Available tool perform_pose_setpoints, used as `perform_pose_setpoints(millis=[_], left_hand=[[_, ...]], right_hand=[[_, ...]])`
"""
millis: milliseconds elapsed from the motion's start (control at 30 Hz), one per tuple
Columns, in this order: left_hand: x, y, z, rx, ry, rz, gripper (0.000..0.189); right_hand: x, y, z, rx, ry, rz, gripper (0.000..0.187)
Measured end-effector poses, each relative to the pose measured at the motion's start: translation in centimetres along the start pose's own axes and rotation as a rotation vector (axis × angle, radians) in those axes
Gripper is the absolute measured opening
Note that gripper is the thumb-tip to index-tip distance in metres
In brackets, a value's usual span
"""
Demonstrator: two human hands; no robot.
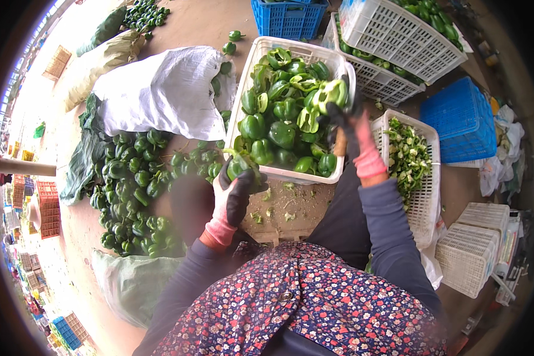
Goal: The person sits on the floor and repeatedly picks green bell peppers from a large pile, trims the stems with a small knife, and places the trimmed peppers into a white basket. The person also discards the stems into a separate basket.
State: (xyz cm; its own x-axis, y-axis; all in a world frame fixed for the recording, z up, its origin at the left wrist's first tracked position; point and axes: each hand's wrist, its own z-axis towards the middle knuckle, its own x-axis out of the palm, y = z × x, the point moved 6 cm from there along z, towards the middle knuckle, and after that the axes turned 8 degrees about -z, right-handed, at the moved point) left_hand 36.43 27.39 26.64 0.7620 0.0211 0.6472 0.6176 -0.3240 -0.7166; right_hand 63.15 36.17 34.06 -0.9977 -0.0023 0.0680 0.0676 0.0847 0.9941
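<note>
My left hand (pixel 236 191), in a pink and black work glove, is closed around a whole green bell pepper (pixel 239 165) with its stem pointing up and left. My right hand (pixel 349 118), gloved alike, holds an opened bell pepper half (pixel 331 94) over the right side of a white plastic crate (pixel 289 174). From beneath that palm sticks out a wooden handle (pixel 340 143); the rest of that tool is hard to make out. Cut and opened green peppers (pixel 281 133) fill the crate, pale insides showing on some.
Whole peppers (pixel 138 178) lie heaped on the floor at left, by a white woven sack (pixel 160 93). A white basket (pixel 432 178) of pepper cores (pixel 407 160) stands at right. Stacked white crates (pixel 396 40), a blue crate (pixel 289 20) and another blue crate (pixel 456 120) stand beyond.
</note>
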Motion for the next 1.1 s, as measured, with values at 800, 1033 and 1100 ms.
perform_pose_setpoints(millis=[800,1033,1100], left_hand=[[3.8,0.1,-3.7,0.364,0.342,0.591,0.074],[8.8,-5.3,8.4,0.562,0.037,0.788,0.096],[8.6,-7.8,8.7,0.798,0.036,0.928,0.101]], right_hand=[[10.4,-11.1,-13.6,0.461,0.173,0.849,0.041],[-10.2,-6.5,-7.0,0.061,-0.31,0.197,0.038],[-21.1,-5.5,-6.8,0.137,-0.649,-0.081,0.034]])
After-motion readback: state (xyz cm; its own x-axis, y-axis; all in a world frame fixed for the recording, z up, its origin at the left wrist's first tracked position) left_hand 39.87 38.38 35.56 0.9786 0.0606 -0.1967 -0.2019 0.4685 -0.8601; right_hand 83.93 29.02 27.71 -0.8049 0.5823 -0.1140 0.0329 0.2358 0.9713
